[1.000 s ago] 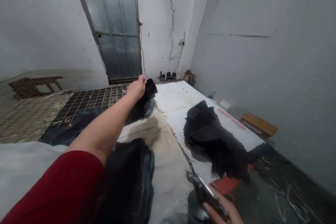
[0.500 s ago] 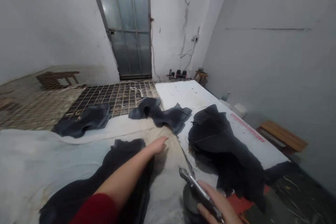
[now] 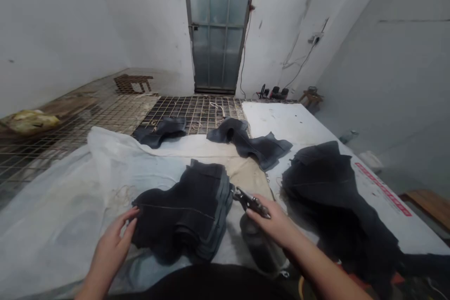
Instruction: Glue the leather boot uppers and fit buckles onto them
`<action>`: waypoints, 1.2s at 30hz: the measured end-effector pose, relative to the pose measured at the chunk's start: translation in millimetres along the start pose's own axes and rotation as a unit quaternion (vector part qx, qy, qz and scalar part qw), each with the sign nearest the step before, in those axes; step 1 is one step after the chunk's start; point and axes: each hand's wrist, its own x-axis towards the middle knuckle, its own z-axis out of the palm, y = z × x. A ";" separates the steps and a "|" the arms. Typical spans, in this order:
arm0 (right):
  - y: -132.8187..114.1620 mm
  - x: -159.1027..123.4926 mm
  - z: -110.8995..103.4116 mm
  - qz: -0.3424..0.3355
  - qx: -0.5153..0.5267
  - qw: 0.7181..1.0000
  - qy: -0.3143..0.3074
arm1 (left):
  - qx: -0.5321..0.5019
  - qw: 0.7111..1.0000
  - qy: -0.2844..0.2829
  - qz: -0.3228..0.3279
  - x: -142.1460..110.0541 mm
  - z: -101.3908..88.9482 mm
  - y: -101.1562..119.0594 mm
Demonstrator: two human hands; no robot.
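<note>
A stack of dark cloth pieces (image 3: pixel 183 201) lies in front of me on pale sheeting, its layers fanned along the right side. At the stack's left edge, the thumb and fingertips of my left hand (image 3: pixel 114 239) pinch the cloth. My right hand (image 3: pixel 272 220) is wrapped round a metal spray gun (image 3: pixel 250 200), whose nozzle points left at the stack's right edge. Below the gun hangs a dark cup (image 3: pixel 262 246), partly hidden by my hand and forearm. My right fingers are partly out of sight behind the handle.
A larger heap of dark cloth (image 3: pixel 323 187) lies to the right on a white board (image 3: pixel 274 119). Further back are a wavy dark piece (image 3: pixel 249 143) and another piece (image 3: pixel 163 131) by a wire mesh (image 3: pixel 197 112). A wooden stool (image 3: pixel 429 206) stands at far right.
My view has turned left. My left hand has drawn back from beyond the stack to its left edge. The spray gun in my right hand now points at the stack's right side.
</note>
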 end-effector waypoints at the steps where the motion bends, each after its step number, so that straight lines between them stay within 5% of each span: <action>1: 1.2 4.3 -0.2 -0.002 -0.004 1.000 0.013 | -0.003 1.000 0.000 -0.001 -7.7 1.2 0.0; 9: -1.3 22.1 -4.7 -0.016 -0.028 0.997 0.070 | -0.012 0.994 -0.037 0.101 -29.1 14.7 24.0; 23: -36.4 -31.3 9.5 -0.032 -0.070 0.972 -0.221 | 0.023 0.982 -0.071 0.172 -28.2 9.5 24.5; 36: -31.4 25.5 8.6 -0.027 -0.087 0.995 -0.034 | 0.030 0.978 -0.079 0.192 -34.7 -2.6 12.2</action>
